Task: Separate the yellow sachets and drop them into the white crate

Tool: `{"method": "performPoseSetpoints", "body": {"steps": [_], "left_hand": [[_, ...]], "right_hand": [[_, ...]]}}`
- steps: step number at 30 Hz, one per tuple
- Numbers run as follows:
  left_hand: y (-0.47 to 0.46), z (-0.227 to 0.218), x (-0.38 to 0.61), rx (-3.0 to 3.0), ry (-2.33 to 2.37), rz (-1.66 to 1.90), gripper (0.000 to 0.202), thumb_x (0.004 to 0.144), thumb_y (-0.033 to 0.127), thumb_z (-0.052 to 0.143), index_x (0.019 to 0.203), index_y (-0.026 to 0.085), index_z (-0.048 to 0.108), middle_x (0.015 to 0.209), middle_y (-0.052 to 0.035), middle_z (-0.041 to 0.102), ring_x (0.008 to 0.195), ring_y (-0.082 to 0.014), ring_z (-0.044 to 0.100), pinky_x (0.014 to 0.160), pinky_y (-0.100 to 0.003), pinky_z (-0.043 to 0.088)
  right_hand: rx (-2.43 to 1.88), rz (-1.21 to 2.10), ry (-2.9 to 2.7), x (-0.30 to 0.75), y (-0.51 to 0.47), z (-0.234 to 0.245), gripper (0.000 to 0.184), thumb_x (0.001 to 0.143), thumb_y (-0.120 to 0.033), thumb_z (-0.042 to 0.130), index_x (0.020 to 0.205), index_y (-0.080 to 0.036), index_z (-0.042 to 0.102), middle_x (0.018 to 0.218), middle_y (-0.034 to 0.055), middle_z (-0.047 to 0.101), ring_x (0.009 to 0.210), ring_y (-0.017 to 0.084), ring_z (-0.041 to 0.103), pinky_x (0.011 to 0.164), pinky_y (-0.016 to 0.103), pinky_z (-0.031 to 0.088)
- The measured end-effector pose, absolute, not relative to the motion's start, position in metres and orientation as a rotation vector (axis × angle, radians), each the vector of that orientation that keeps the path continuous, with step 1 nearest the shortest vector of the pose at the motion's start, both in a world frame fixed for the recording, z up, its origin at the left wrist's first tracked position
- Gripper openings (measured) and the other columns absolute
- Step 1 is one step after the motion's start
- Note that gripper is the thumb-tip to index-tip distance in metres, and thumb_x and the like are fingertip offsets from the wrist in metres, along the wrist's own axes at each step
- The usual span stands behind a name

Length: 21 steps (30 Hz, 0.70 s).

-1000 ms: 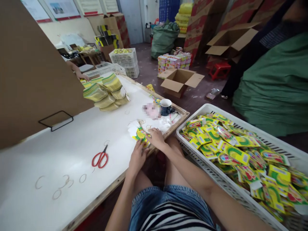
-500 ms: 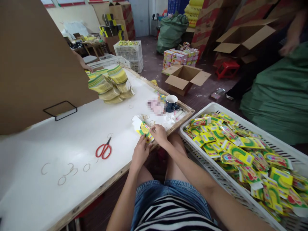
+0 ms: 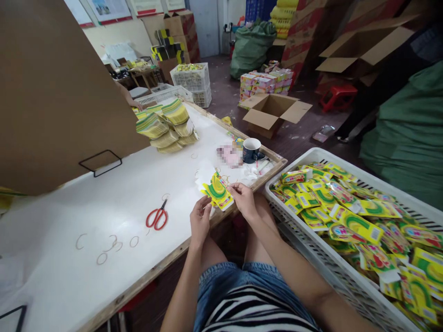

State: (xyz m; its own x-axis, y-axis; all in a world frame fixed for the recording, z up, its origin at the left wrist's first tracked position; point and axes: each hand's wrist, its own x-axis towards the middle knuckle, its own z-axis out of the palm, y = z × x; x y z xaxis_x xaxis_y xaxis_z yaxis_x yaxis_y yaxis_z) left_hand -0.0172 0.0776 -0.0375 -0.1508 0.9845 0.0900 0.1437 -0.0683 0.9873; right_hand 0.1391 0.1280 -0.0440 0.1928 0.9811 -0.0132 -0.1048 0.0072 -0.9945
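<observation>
Head camera: the fingers of the right hand (image 3: 243, 199) are pinching the right edge of a yellow-green carton (image 3: 218, 190), with the thumb and the forefinger close together. The left hand (image 3: 200, 219) is at the lower left side of this carton, its fingers bent and the tips very near to the edge; whether they grasp it, I cannot tell. The carton is over the front edge of the white table (image 3: 121, 203), between the two hands, and it is tilted.

Just beyond it, a dark cup (image 3: 251, 153) stands near the right corner of the table. To the left lie red-handled scissors (image 3: 161, 210), and farther left some thin rings (image 3: 130, 242). Behind, yellow-green stacks (image 3: 169, 127) are on the table, beside a large brown board (image 3: 65, 92).

At the right of the person is a white crate (image 3: 323, 244), filled with similar packets (image 3: 349, 223). On the floor farther away is a cardboard box (image 3: 261, 124) with its flaps spread, and a red stool (image 3: 337, 97)
</observation>
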Motion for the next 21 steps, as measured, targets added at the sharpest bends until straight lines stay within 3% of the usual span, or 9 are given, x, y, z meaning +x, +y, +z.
{"method": "performPoseSetpoints", "body": {"steps": [7,14,21], "left_hand": [[0.071,-0.02,-0.013,0.943,0.983,1.293,0.06,0.072,0.058,0.069,0.117,0.019,0.061,0.116,-0.0114,0.069,0.105,-0.0264,0.067,0.088,-0.037,0.054],[0.061,-0.008,-0.008,0.886,0.914,1.285,0.052,0.067,0.055,0.075,0.103,0.018,0.068,0.112,-0.0117,0.071,0.108,-0.0285,0.065,0.095,-0.039,0.051],[0.061,-0.008,-0.006,0.854,0.963,1.358,0.044,0.067,0.048,0.077,0.096,0.017,0.068,0.102,-0.0094,0.074,0.098,-0.0252,0.069,0.084,-0.034,0.055]], "right_hand": [[-1.044,1.481,-0.791,0.132,0.092,-0.034,0.035,0.061,-0.046,0.078,0.078,-0.017,0.068,0.069,0.0012,0.068,0.062,0.015,0.062,0.063,0.028,0.051],[-0.999,1.604,-0.799,0.133,0.08,-0.02,0.031,0.059,-0.042,0.081,0.075,-0.018,0.069,0.074,0.0007,0.069,0.069,0.014,0.064,0.072,0.027,0.052],[-1.045,1.559,-0.927,0.134,0.07,-0.011,0.033,0.064,-0.042,0.078,0.084,-0.018,0.069,0.077,0.0017,0.07,0.066,0.015,0.062,0.066,0.028,0.052]]}}
